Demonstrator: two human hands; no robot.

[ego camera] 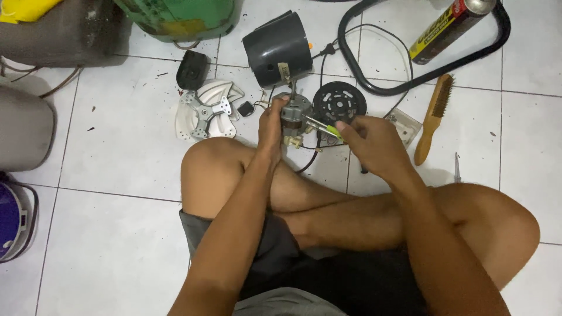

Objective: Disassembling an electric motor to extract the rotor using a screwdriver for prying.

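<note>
I sit cross-legged on a white tiled floor. My left hand (272, 124) grips a small electric motor (294, 117) with a metal core and a shaft pointing away from me. My right hand (374, 143) holds a screwdriver (324, 127) with a green-yellow handle, its metal shank pointing left onto the motor's side. Wires run from the motor toward a dark grey motor housing (276, 50) lying on the floor beyond it.
Around the motor lie a round black vented cover (339, 102), a white fan bracket part (206, 110), a small black piece (193, 69), a wooden wire brush (434, 117), a spray can (448, 28), a black tube stand (374, 82), and a green gas cylinder (181, 17) at the top.
</note>
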